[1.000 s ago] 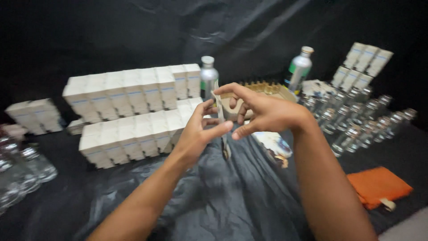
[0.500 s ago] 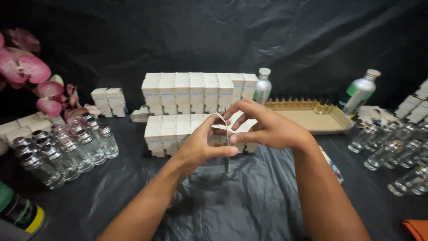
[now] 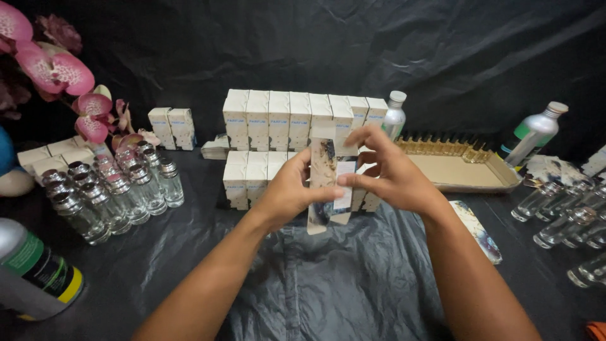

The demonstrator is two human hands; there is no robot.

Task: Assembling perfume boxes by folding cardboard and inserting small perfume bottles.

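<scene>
Forearms rise from the bottom edge to mid-frame, where the left hand and right hand hold a flat printed carton between them. Its long axis stands nearly upright, top flap pointing up-frame. Left fingers wrap its left edge; right thumb and fingertips pinch the right side. Beyond stand rows of white boxes, with glass bottles at left.

Lit brightly from the front and above, against a dark backdrop. Soft glare on the black plastic sheet and on the glass bottles left of it. Faint shadows only. Sharp mid-frame; slightly stretched and softer toward the corners.
</scene>
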